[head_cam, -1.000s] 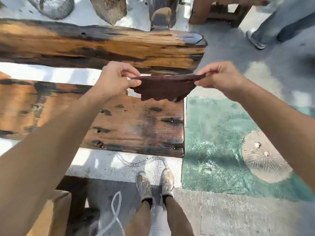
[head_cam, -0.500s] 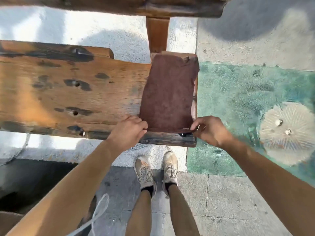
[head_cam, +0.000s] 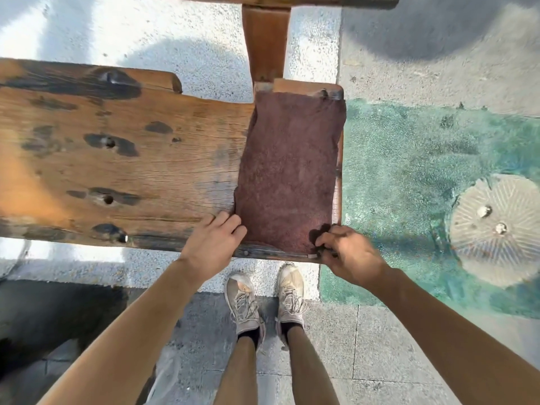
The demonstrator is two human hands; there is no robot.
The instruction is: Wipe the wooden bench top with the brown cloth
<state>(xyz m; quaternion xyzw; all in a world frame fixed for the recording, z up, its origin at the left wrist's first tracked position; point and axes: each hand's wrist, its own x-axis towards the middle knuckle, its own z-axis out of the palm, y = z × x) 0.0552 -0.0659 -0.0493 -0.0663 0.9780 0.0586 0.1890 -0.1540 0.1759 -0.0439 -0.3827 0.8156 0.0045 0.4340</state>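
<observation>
The cloth (head_cam: 287, 171) lies spread flat on the right end of the bench (head_cam: 117, 159), reaching from the bench's far edge almost to its near edge, with its right side at or just past the bench's end. Both hands are at the bench's near edge. The left hand (head_cam: 211, 244) has its fingers curled onto the cloth's near left corner, and the right hand (head_cam: 347, 252) pinches the near right corner between thumb and fingertips. Each hand looks closed on the cloth, though the left's hold is partly hidden by its own knuckles. The wipe itself seems only about to begin, since most of the bench, out to the left, is untouched. The main risk, I think, is dragging by the corners alone. With no palm pressing down, the cloth would likely skim or bunch up rather than rub the wood. A pull toward the near edge could also slide it off the bench onto the ground by the shoes (head_cam: 263, 299). The wood is cracked and pitted with dark holes (head_cam: 108, 199), and a metal point (head_cam: 126, 238) shows near the bench's near edge. Either could snag the fabric during a sweep leftward. An uneven pull could fold one corner under. No container of any kind shows around the bench, only paving and a round cover (head_cam: 496, 229) to its right.
</observation>
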